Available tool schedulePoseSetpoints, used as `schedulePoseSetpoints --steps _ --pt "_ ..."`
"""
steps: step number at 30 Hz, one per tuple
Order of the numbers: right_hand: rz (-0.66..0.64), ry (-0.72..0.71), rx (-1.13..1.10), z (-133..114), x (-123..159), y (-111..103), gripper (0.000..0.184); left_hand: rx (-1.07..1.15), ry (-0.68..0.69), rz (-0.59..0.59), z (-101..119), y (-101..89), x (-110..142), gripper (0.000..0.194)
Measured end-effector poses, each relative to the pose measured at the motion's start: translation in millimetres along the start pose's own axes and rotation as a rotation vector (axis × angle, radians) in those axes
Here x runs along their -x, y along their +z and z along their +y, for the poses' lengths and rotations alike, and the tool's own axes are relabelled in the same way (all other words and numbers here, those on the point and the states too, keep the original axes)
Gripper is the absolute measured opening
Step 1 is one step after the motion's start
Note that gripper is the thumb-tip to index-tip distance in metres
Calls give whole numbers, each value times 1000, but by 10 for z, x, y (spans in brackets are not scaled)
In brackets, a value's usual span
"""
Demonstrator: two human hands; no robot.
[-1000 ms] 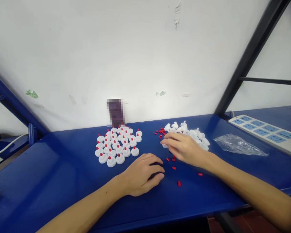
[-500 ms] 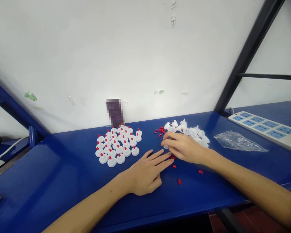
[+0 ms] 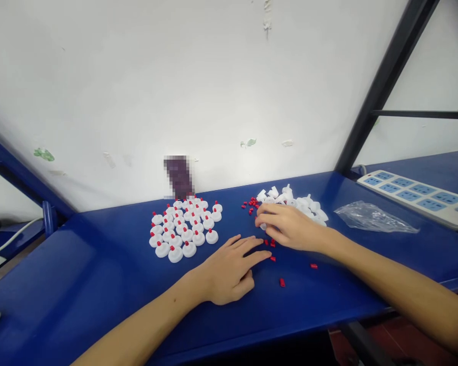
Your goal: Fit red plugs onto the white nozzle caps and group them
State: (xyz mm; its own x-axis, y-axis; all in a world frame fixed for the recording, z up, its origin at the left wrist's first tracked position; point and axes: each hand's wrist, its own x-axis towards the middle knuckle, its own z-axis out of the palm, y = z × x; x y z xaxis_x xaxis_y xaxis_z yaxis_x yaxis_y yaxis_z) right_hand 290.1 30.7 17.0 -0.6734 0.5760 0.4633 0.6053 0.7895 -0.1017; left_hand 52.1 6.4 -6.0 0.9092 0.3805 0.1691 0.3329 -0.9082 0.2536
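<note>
My left hand (image 3: 231, 270) lies palm down on the blue table with its fingers stretched out. Its index and middle fingertips are beside small red tips (image 3: 273, 243) lying loose on the table. My right hand (image 3: 288, 226) is bent over a white nozzle cap (image 3: 263, 226), its fingers closed round it and hiding most of it. Behind that hand is a pile of white nozzle caps (image 3: 309, 205) with no red tips visible on them. A small heap of red tips (image 3: 253, 202) sits to the pile's left. On the left, many white caps (image 3: 189, 248) stand upright, each topped with a red tip.
A clear plastic bag (image 3: 372, 217) lies right of the pile, near a long power strip (image 3: 416, 195). Single red tips (image 3: 282, 282) are scattered near the front. A blurred dark purple object (image 3: 179, 178) leans on the wall. Black frame posts (image 3: 377, 86) rise at the right.
My left hand has stretched its fingers from a curled pose and reached right towards the loose red tips. My right hand stays nearly in place at the white cap. The view has shifted slightly.
</note>
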Motion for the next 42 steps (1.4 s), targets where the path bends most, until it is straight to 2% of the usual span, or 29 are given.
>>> schedulePoseSetpoints --steps 2,5,7,10,12,13,15,17,26,30,35,38,42 --pt "-25 9 -27 -5 -8 -56 21 8 -14 62 12 1 5 48" --pt "-87 55 -21 -16 -15 -124 10 9 -84 143 29 -6 11 18" --pt "-162 97 -6 -17 -8 -156 11 16 -113 192 32 -10 18 3" --pt "-307 153 -1 1 14 -188 18 51 -127 226 18 -4 36 18" --pt "-374 182 -1 19 26 -203 8 90 -139 223 3 5 51 22" --pt "-392 192 -1 27 29 -209 4 114 -146 221 -3 9 58 23" --pt "-414 193 -3 38 30 -215 15 162 -153 224 -13 12 68 25" --pt "-429 183 -3 39 26 -215 16 206 -145 233 -19 5 75 28" --pt "-402 153 -51 83 22 -207 5 289 -111 324 -39 38 108 37" --pt "-276 164 -164 36 24 -195 6 234 -106 400 -48 104 104 41" --pt "-207 112 -548 -251 34 -44 6 111 2 361 -24 124 116 46" --pt "-135 61 -608 -395 37 48 6 12 80 336 -5 116 138 50" --pt "-59 57 -657 -436 29 73 4 -88 153 276 0 109 162 51"
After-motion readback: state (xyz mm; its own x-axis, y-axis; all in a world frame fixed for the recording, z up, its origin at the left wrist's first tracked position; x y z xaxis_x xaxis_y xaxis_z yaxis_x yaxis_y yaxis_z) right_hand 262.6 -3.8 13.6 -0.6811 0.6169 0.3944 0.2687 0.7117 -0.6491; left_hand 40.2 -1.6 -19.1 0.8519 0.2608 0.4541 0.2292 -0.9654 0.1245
